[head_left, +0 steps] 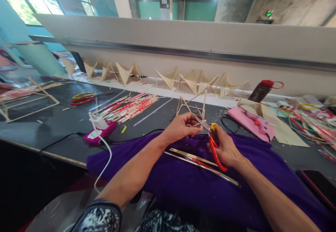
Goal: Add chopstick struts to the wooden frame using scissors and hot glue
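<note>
My right hand [227, 149] grips red-handled scissors [210, 137], blades pointing up and left. My left hand [181, 127] pinches a thin wooden stick right at the blades, next to a small open stick frame [190, 104] standing on the dark table. Both hands hover over a purple cloth [183, 179] that carries several long thin sticks [202, 165].
A bundle of red-and-white sticks [128, 107] lies at centre left, beside a pink phone on a white cable [98, 134]. Folded stick models [199, 81] line the back wall. A red-capped bottle [261, 90], pink pad [249, 120] and coloured tubing are at right. A large stick frame [26, 99] lies far left.
</note>
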### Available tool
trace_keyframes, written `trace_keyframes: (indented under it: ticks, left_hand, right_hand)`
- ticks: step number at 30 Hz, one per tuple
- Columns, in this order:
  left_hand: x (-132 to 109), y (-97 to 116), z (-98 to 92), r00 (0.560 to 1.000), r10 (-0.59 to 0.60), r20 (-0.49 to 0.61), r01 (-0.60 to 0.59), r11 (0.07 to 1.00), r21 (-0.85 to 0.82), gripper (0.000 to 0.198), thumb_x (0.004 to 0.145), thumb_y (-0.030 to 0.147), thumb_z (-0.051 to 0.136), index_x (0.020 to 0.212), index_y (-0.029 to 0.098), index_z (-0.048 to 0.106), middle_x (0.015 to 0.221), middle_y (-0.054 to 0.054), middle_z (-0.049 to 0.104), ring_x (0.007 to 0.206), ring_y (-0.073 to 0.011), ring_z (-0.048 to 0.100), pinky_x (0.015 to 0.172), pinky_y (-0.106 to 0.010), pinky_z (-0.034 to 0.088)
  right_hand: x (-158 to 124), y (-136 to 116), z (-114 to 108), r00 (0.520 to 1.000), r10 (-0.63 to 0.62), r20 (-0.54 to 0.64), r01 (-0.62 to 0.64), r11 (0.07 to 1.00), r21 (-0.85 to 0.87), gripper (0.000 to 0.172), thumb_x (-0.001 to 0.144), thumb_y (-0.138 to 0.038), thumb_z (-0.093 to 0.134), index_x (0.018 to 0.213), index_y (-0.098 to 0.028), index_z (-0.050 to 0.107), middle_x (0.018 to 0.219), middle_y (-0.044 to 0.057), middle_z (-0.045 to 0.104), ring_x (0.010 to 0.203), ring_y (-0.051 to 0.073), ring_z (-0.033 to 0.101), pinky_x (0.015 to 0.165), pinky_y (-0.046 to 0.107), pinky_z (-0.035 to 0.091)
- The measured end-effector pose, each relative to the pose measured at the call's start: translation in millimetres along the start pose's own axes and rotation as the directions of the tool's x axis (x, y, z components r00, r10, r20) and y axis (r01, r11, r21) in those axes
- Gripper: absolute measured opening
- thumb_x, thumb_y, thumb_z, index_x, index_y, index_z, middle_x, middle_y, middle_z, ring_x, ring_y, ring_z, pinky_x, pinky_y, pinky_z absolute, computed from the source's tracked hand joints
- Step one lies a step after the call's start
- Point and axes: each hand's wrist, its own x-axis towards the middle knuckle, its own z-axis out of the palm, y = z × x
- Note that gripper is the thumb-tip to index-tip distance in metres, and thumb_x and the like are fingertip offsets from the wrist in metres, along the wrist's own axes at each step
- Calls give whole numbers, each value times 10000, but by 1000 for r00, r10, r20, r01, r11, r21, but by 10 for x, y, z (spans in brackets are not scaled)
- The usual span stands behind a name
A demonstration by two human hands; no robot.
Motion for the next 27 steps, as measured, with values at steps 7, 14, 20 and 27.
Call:
trace_keyframes:
  ticks: [7,14,20,27]
  left_hand:
    - [54,-94,73,986,124,-108,-126,992,-13,224,706,274,698,838,132,586,613,34,584,416,-29,420,404,-169,316]
    - [45,-89,87,978,159,-133,-158,987,23,198,694,253,702,802,134,587,586,38,571,411,-28,407,403,-167,321]
    - [53,-113,72,976,163,-145,-157,986,56,210,683,268,708,789,131,590,548,47,541,407,-35,414,398,-168,322]
    - [71,-147,66,972,182,-148,-173,982,69,232,676,280,724,794,131,590,561,47,545,405,-33,410,398,-166,326]
  right_hand:
    - [2,-6,20,999,17,35,-18,1000,24,270,687,-244,511,933,-212,403,710,-43,453,591,124,398,541,250,330]
    - [0,-19,4,998,30,53,-31,999,25,287,695,-229,511,955,-204,391,761,-26,473,633,134,418,581,266,355]
    - [9,-31,-8,997,26,67,-29,998,49,293,705,-235,520,968,-202,395,794,-16,482,667,140,423,615,272,364]
    - [5,-41,-14,996,43,76,-48,997,64,301,700,-229,524,974,-199,404,800,-13,485,675,143,424,620,270,356]
